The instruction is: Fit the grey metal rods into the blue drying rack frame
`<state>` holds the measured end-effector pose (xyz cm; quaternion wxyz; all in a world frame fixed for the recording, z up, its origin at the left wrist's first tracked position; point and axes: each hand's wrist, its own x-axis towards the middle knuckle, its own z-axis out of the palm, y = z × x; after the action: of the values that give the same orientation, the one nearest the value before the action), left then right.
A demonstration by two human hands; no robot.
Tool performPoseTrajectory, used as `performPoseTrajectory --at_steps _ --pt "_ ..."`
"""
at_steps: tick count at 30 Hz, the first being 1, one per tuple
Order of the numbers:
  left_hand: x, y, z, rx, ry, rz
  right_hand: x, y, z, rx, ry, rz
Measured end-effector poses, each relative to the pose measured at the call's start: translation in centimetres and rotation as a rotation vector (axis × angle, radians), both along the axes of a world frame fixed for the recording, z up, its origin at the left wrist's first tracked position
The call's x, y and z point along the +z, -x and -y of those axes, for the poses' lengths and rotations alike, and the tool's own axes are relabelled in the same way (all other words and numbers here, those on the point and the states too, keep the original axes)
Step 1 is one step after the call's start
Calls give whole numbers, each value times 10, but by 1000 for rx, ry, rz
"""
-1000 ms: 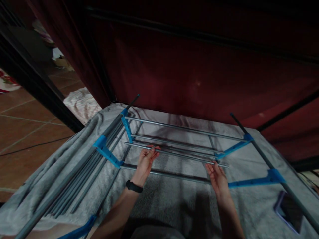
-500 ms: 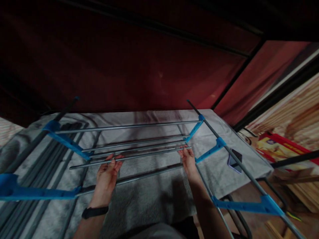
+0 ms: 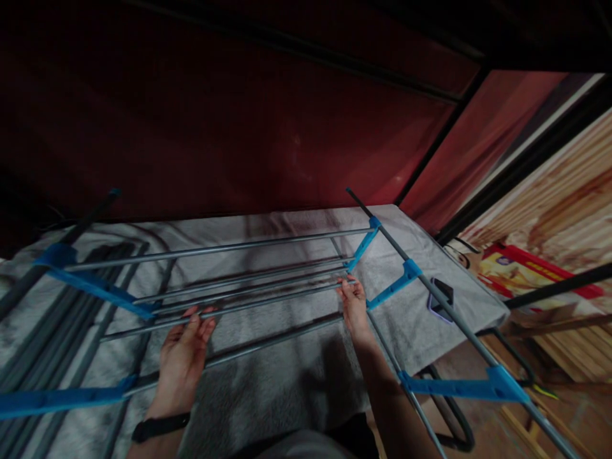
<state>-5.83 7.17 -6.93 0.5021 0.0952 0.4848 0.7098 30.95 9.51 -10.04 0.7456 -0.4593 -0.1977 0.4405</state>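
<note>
A thin grey metal tube lies across both my hands, above the cloth. My left hand grips it toward its left part, thumb on top, with a dark band on the wrist. Near its right end, my right hand pinches it with the fingertips. The tube's left end points free past my left hand. Around it stands a rack frame of grey tubes, with a blue plastic bracket on the left and another blue bracket on the right. A long crossbar spans the back.
Several loose grey tubes lie in a bundle on the left of the grey cloth. A phone rests on the cloth at the right. Beyond the table edge are a red and yellow box and wooden pieces.
The view has shifted, so the rack and cloth appear farther left. Both hands keep their hold on the tube, with little visible movement relative to the rack.
</note>
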Motion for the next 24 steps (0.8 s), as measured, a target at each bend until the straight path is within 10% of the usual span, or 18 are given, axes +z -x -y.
performPoseTrajectory --at_steps 24 --pt "0 2 -2 0 28 78 2 -5 5 131 -58 -47"
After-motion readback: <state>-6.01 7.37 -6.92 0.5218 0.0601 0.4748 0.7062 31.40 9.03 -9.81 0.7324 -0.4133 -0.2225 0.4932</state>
